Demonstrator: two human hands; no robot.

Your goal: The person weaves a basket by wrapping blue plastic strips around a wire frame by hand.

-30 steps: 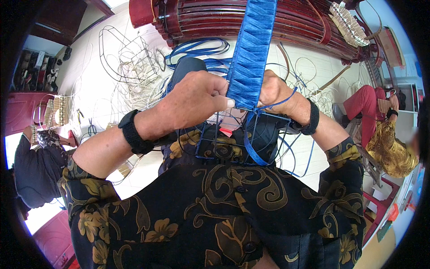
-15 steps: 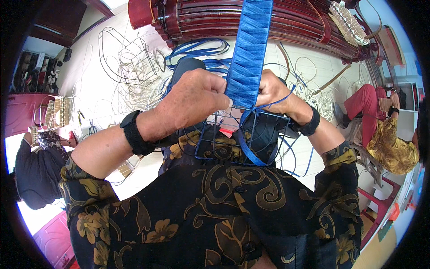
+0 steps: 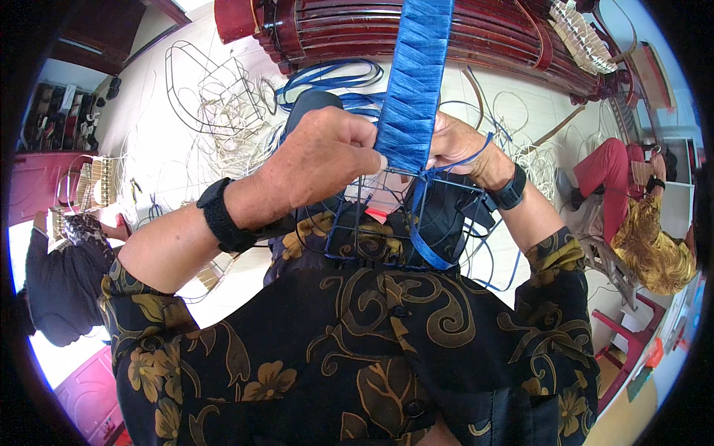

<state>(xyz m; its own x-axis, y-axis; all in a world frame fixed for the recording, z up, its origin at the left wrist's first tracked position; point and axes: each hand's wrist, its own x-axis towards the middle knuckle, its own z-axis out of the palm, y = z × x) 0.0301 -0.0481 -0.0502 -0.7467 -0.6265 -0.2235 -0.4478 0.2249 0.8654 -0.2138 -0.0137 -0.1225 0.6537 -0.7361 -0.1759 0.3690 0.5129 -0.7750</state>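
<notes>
Gripping blue band (image 3: 413,93), pale strands (image 3: 227,123), red furniture (image 3: 349,33)

Three people share the room: one worker (image 3: 357,334), one person in black (image 3: 65,286) and one person in gold (image 3: 651,256). Two hands, one left hand (image 3: 323,152) and one right hand (image 3: 462,149), meet one blue band (image 3: 413,89). Black wristbands (image 3: 223,217) total three, two of them the worker's. Also seen: at least two wire frames (image 3: 337,225), one red bench (image 3: 357,37) and white strands (image 3: 223,119) too tangled to count.
</notes>
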